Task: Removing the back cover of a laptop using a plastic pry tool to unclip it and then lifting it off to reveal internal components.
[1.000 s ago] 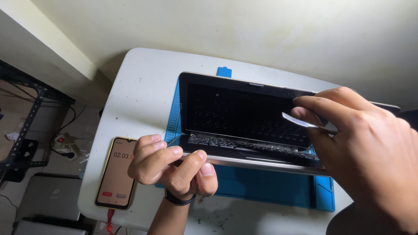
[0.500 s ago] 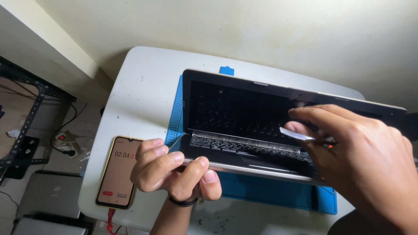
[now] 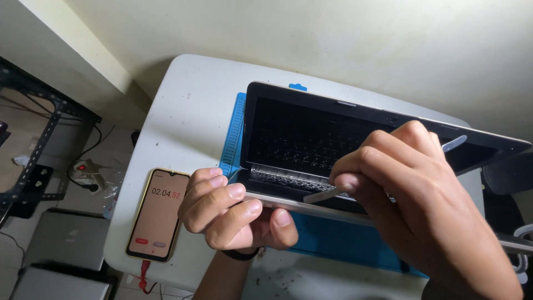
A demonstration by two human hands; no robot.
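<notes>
An open dark laptop [image 3: 300, 139] stands on a blue work mat [image 3: 333, 239] on a white table [image 3: 189, 111]. My left hand [image 3: 230, 208] is curled at the laptop's front left corner, its fingertips on the base edge. My right hand [image 3: 411, 200] holds a thin flat silver pry tool [image 3: 325, 194] whose lower tip rests near the front edge of the keyboard; the tool's upper end [image 3: 454, 144] sticks out past my knuckles. My right hand hides the right part of the keyboard.
A phone [image 3: 158, 214] with a running timer screen lies at the table's left front, a red cable plugged in below. Left of the table are a black metal rack [image 3: 33, 150], a power strip on the floor and stacked grey laptops [image 3: 61, 244].
My right hand has moved left and down, bringing the pry tool's tip from the screen area to the keyboard's front edge. My left hand stays at the front left corner.
</notes>
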